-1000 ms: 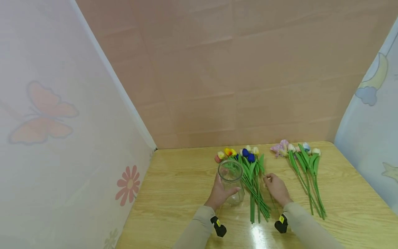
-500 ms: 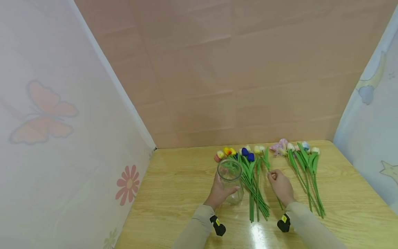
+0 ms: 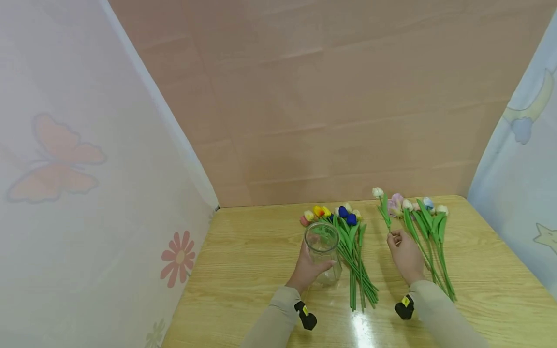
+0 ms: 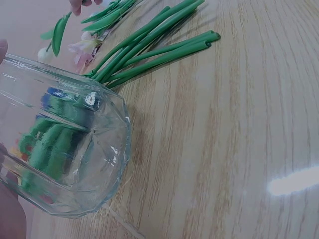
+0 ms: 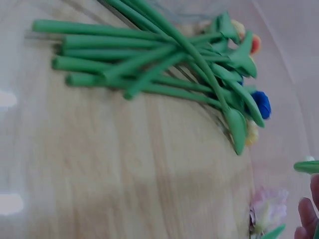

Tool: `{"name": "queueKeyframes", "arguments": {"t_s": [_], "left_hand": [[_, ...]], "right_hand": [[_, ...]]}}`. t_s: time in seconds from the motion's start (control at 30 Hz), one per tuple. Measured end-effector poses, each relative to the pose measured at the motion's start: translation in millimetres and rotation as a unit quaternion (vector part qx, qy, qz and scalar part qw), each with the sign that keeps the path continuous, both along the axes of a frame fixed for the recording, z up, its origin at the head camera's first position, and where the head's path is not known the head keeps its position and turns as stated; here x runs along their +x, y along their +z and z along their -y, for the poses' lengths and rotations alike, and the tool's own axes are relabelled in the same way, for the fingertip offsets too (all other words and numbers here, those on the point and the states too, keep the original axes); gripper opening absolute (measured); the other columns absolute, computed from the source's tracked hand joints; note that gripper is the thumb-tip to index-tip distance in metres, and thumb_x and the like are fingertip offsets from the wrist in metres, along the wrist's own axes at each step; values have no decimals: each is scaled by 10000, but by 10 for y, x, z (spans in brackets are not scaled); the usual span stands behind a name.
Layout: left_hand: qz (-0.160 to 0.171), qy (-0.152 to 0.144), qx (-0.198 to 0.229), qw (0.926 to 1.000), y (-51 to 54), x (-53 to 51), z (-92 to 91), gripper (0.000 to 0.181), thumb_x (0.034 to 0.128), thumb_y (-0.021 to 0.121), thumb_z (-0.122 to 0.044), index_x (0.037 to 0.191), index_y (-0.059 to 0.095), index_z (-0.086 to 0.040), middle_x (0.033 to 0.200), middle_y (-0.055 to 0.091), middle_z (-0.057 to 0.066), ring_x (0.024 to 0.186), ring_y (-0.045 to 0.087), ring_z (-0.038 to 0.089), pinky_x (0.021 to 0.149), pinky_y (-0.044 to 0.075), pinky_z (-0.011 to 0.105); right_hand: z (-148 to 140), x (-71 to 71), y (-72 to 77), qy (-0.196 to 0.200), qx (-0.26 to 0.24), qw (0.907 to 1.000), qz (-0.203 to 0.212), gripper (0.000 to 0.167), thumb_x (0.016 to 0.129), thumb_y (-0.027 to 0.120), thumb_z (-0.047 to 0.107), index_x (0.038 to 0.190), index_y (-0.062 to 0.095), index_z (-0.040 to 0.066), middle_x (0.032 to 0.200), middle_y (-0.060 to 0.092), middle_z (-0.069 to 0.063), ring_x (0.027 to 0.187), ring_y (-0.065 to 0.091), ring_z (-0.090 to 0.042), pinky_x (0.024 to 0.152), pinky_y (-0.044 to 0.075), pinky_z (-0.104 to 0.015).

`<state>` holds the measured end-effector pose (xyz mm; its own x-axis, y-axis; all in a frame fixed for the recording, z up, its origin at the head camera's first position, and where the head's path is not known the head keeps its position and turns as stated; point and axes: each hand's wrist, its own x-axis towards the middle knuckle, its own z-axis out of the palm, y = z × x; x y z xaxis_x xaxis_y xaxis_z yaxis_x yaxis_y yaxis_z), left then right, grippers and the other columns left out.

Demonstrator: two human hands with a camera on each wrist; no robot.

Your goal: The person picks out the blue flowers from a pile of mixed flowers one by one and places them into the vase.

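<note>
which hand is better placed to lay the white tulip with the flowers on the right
Probably the right hand: it pinches the white tulip by its stem, beside the right-hand flowers, while the left hand grips the glass jar, farther from them.

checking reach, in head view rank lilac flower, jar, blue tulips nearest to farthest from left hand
1. Glass jar: held in the left hand
2. Blue tulips: beyond the jar, to its right
3. Lilac flower: farther right, near the table's back edge
</note>
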<state>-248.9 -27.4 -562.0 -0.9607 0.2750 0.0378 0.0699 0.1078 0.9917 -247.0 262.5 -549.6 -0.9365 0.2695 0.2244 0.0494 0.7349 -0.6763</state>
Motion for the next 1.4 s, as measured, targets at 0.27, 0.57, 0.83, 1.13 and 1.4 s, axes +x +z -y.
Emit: {"name": "queueKeyframes", "arguments": {"t_s": [0.27, 0.57, 0.83, 1.13, 1.4], "left_hand": [[-427, -99, 117, 9990, -22, -18, -5, 1003, 812, 796, -209, 1513, 107, -408, 1557, 249, 5, 1473, 165, 251, 1153, 205, 560], [-295, -38, 44, 9995, -12, 1, 1, 1002, 797, 810, -245, 1500, 125, -450, 1541, 279, -57, 1450, 226, 200, 1147, 239, 532], [-228, -63, 21, 9997, 16, 4, 14, 999, 805, 803, -233, 1534, 128, -342, 1541, 278, -20, 1460, 205, 245, 1140, 247, 547], [-218, -112, 69, 9997, 80, 31, 20, 917, 830, 777, -171, 1529, 186, -222, 1511, 325, 40, 1441, 242, 278, 1119, 268, 568], [-212, -102, 11, 9997, 40, 11, 31, 909, 832, 777, -195, 1523, 190, -258, 1504, 331, 11, 1442, 243, 257, 1127, 262, 558]], "right_hand": [[-351, -43, 77, -633, 540, 9927, -870, 311, 994, 507, 174, 1177, 618, -51, 816, 678, -197, 494, 507, -140, 452, 370, -301], [-640, 39, 114, -1215, 893, 9877, -420, 293, 981, 518, 176, 1158, 632, -26, 797, 685, -191, 555, 578, -280, 560, 370, -450], [-854, 73, 49, -910, 606, 9918, 662, 396, 1003, 429, 239, 1265, 534, -38, 928, 665, -209, 549, 553, -186, 425, 383, -322], [-973, 92, -42, -625, 766, 9825, 1581, 420, 1009, 421, 248, 1284, 459, -68, 996, 624, -281, 681, 622, -345, 455, 429, -385], [-975, 110, -127, -635, 963, 9813, 1542, 392, 1006, 443, 215, 1264, 459, -80, 1098, 523, -334, 864, 574, -516, 533, 461, -494]]}}
